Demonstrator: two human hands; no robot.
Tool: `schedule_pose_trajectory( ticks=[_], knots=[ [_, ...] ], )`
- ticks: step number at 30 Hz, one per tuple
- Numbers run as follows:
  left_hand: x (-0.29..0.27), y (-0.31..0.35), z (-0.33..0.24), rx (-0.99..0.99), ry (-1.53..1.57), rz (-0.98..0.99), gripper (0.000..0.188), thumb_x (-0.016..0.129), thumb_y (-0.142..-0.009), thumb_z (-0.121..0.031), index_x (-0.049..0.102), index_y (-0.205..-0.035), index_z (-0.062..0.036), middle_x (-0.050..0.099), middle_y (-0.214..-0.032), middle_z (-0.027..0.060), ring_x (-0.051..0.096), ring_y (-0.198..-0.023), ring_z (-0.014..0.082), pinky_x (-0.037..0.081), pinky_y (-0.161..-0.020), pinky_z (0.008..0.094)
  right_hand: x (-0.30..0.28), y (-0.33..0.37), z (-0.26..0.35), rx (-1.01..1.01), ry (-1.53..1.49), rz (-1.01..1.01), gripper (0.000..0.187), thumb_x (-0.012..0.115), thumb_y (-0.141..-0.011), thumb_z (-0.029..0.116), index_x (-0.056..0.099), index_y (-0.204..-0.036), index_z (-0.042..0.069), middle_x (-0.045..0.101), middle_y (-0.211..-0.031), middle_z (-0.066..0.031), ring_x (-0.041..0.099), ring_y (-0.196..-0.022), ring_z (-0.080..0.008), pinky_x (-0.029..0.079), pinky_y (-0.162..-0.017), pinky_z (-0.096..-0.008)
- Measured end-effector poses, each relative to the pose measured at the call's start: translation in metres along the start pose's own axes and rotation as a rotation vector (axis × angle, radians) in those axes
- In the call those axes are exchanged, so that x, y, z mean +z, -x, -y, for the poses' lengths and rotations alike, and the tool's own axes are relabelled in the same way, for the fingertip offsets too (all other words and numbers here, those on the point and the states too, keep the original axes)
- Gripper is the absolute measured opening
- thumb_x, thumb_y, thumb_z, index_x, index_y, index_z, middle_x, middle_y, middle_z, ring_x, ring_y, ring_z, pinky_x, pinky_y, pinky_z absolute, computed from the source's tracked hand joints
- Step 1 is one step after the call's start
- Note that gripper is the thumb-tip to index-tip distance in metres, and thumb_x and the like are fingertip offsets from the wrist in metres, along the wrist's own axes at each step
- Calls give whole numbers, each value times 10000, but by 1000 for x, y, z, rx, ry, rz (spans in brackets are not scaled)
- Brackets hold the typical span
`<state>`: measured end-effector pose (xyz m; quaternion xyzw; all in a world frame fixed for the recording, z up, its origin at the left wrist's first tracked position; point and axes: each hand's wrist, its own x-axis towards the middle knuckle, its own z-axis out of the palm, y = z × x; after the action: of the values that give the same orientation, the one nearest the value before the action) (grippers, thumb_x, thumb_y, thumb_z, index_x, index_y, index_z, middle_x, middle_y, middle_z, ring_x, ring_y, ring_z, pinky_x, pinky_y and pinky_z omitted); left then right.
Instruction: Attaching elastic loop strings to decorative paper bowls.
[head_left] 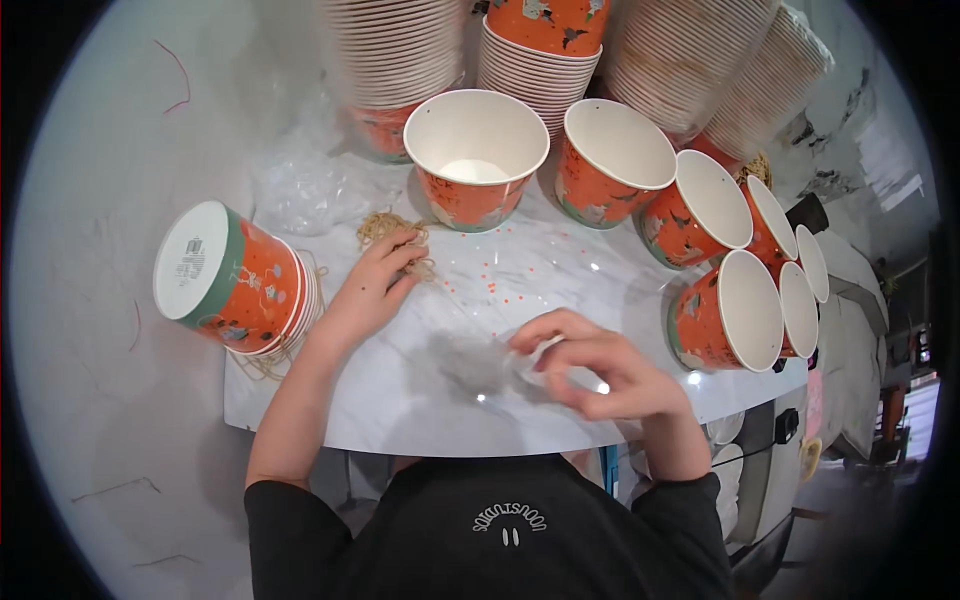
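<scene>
Tabletop point(385, 400): left hand point(375, 285) curled on cords point(383, 224), my right hand point(610, 375) half-closed, grips unclear; buckets point(478, 165) single, stacks point(540, 75) beyond cords apparently pending.

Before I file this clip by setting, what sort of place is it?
Probably a small workroom, judging by the open orange paper buckets, tall stacks of nested buckets and tangled tan strands.

I'm having room over the tabletop point(455, 325) btwn my L hand point(385, 268) & R hand point(610, 368); open buckets point(752, 310) are blocking the R, bucket stacks point(540, 80) the back.
</scene>
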<state>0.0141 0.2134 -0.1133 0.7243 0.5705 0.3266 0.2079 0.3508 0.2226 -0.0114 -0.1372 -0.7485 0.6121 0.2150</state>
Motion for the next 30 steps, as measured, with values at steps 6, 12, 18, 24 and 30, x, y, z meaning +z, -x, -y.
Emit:
schedule_pose_trajectory(
  ticks=[6,12,18,24,30],
  knots=[
    [0,-3,0,-36,23,-53,274,634,-979,-78,717,-1234,-23,585,-1449,169,559,-1328,348,459,-1106,398,-20,39,23,-353,-660,-247,176,685,-835,176,580,-768,52,601,-1257,-208,600,-1214,-376,371,-1164,-570],
    [-1,-1,9,-32,-2,-92,259,642,-965,-71,733,-1202,-23,603,-1431,170,571,-1312,361,468,-1096,395,-42,58,72,-855,-1177,-274,186,654,-871,-46,515,-825,69,543,-920,-42,528,-784,-141,477,-825,-354],
    [-11,2,-23,35,-286,-233,286,667,-900,-29,722,-1180,-19,644,-1368,167,609,-1249,370,503,-1040,406,-41,50,70,-303,-19,-607,74,596,-824,91,531,-831,55,545,-923,-67,501,-798,-183,439,-707,-311],
    [-54,-7,-156,-50,155,-25,214,764,-861,-68,754,-1072,-33,749,-1067,85,709,-978,197,536,-817,308,-22,-40,36,-112,256,-518,81,708,-878,94,661,-890,29,617,-1303,-95,547,-1212,-189,389,-1076,-352],
    [-53,-33,-186,-54,364,42,169,831,-841,-114,738,-942,-15,695,-844,-23,596,-735,28,432,-613,209,-12,-71,30,-162,7,-626,67,686,-920,102,681,-894,41,533,-1468,-130,473,-1362,-240,335,-1156,-414]
  ],
)
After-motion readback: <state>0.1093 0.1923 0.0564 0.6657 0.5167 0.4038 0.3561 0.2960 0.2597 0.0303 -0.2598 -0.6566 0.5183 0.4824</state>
